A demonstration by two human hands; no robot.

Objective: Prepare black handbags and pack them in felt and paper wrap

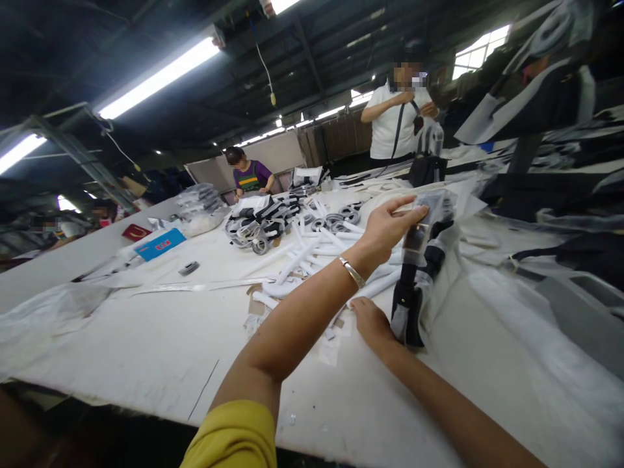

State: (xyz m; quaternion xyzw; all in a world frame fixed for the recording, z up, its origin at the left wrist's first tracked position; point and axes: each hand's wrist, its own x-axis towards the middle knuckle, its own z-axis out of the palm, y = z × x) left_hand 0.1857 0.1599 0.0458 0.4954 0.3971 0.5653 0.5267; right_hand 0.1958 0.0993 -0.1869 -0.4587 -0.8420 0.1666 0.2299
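My left hand [394, 224], with a silver bracelet [351, 272] at its wrist, is closed on the plastic-wrapped upper end of a black bag [407, 289]. The bag stands upright on the table, with small metal fittings showing through the clear wrap. Lower down, beside the bag's base, my right hand [373, 322] reaches into a pile of white tubes. Its fingertips are pinched at the end of one white tube [377, 284]; the hand itself partly covers the grip.
Wrapped black and grey pieces [263, 218] lie heaped beyond the tubes. A blue box [160, 244] and a small grey piece [189, 268] are at left. Two people work across the table [146, 344]. More wrapped black bags [550, 97] crowd the right.
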